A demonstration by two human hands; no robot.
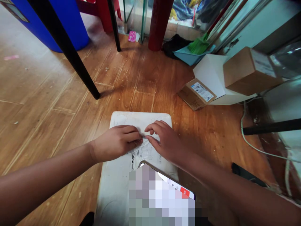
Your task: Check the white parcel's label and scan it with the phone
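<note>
A white, flat-topped package (117, 185) with small print and a crinkled clear covering lies below my hands. My left hand (119, 139) rests over its upper part, fingers curled together and pressed at the covering; what they pinch is too small to make out. Facing it from the right is my right hand (166, 141), thumb and index finger slightly apart, with a gap showing between their tips. A small shiny bit of clear film (143, 134) shows between the two hands. Nearer to me, a phone (188, 192) lies tilted over the package, mostly hidden by blurred blocks.
Black table legs (77, 62) stand on the wooden floor (70, 125) at left, near a blue bin (68, 25). A brown carton (246, 70), a white box (209, 70) and a light-blue dustpan (188, 56) are at right. A pale cable (249, 141) runs along the right side.
</note>
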